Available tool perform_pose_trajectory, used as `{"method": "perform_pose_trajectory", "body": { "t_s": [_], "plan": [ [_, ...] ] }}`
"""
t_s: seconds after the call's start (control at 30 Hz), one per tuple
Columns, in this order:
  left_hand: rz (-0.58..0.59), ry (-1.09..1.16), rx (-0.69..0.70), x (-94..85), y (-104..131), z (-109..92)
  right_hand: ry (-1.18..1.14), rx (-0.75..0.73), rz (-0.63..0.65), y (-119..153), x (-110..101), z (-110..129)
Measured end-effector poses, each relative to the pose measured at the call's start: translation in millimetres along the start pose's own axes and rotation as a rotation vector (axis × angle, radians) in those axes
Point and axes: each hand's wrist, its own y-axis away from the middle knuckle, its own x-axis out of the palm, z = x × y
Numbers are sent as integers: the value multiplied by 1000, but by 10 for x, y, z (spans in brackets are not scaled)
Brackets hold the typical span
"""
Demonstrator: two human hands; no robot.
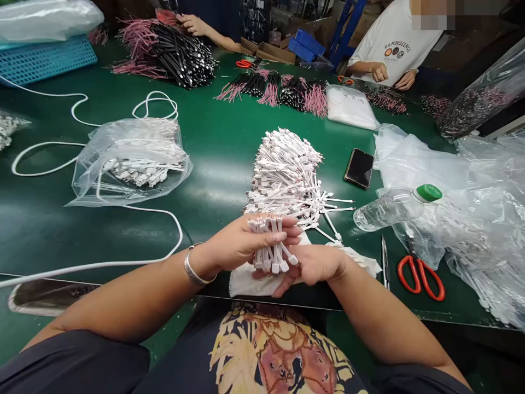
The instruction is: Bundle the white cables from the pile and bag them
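Observation:
A bundle of short white cables (268, 249) stands in my left hand (240, 243), whose thumb lies across the front and whose fingers wrap behind. Small white connectors form its lower end; thin coppery wire tips show at the top. Close against the bundle's lower right, my right hand (314, 265) has its fingers at the connector end, where one cable leans out towards it. Part of its grip is hidden. Beneath both hands lies a white cloth (248, 282). Just beyond them is a large heap of similar white cables (285, 169), several spread out on its right side.
Right of the heap are a phone (360, 168), a clear bottle (385, 210), tweezers (384, 261), red-handled scissors (420, 276) and plastic bags (414, 153). A bagged cable pile (131, 158) and a white cord (164, 210) lie left. Two co-workers sit opposite near black-and-pink cables (176, 54).

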Motion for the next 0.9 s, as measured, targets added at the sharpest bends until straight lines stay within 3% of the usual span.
{"method": "perform_pose_trajectory", "body": {
  "t_s": [0.13,0.2,0.3,0.47,0.6,0.9],
  "plan": [
    [-92,-19,-3,-5,-38,17,-182,-61,-385,-146,69,-42],
    [-116,-52,-20,-2,-44,38,-197,12,-460,-216,152,-38],
    [-122,-6,-45,14,-48,68,-182,101,-472,-224,229,-9],
    [-171,146,9,43,-67,67,-160,75,-419,-149,258,4],
    [-71,173,-8,17,-47,18,-230,73,-441,-177,270,-11],
    [-31,180,2,-95,-35,-151,-327,-90,-326,-67,241,78]
  ]
}}
